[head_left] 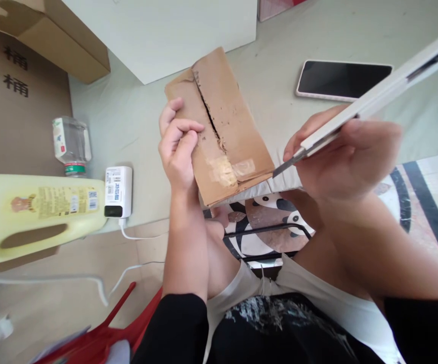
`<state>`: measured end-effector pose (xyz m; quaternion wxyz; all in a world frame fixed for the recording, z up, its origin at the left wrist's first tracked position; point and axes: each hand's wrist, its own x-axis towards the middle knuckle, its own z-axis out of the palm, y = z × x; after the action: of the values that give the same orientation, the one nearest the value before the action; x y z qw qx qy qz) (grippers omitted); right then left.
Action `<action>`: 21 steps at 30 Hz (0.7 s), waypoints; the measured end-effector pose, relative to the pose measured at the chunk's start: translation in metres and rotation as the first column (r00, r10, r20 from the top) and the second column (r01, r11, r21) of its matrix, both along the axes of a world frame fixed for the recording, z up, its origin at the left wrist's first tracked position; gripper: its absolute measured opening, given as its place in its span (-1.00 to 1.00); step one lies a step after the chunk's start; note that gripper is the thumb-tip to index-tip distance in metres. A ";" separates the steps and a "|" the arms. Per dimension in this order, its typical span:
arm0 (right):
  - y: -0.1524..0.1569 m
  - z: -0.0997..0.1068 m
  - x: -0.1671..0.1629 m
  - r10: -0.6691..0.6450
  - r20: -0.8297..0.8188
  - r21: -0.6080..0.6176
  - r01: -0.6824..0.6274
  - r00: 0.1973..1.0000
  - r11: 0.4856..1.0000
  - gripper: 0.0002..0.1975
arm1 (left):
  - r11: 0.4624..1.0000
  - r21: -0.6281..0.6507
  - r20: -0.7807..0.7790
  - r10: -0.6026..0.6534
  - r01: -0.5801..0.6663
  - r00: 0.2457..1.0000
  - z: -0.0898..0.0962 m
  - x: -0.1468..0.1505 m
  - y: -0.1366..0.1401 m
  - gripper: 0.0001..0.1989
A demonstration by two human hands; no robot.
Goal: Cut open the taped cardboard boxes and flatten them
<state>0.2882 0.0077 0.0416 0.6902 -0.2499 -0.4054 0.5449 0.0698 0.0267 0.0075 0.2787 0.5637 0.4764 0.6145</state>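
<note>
A small brown cardboard box (237, 116) lies tilted near the table's front edge, with a ragged dark slit along its seam and torn tape at its near end. My left hand (179, 144) grips its left side, fingertips resting on the top beside the slit. In my right hand (350, 156) is a white utility knife (340, 119), fingers closed around its handle. The blade points left, its tip at the box's near right corner; whether it cuts in there I cannot tell.
A phone (344, 80) lies behind the knife. To the left are a large yellow jug (33, 215), a clear plastic bottle (73, 144) and a white power bank (118, 192) with a cable. A white panel (188, 35) and larger cardboard boxes (17, 101) stand farther back.
</note>
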 end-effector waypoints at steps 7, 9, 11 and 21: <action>0.000 -0.003 0.003 -0.070 -0.010 -0.128 0.068 0.998 0.989 -0.79 | 1.000 0.006 -0.026 0.003 -0.003 1.000 -0.003 -0.002 0.002 -0.67; 0.000 -0.002 0.002 -0.120 -0.002 -0.141 0.119 0.993 0.983 -0.81 | 1.000 0.013 -0.014 -0.006 0.006 1.000 -0.004 -0.002 0.002 -0.67; 0.000 -0.001 0.001 -0.153 0.001 -0.132 0.151 0.988 0.980 -0.75 | 1.000 0.011 0.003 -0.012 0.012 1.000 -0.004 -0.001 0.002 -0.68; -0.014 0.004 -0.004 -0.194 0.252 0.236 0.134 0.948 0.962 -0.92 | 0.998 0.012 -0.027 0.060 -0.060 0.998 -0.004 0.009 0.000 -0.74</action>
<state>0.2841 -0.0061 0.0455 0.6938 -0.2791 -0.5312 0.3982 0.0783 0.0270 0.0038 0.2506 0.5589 0.4932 0.6177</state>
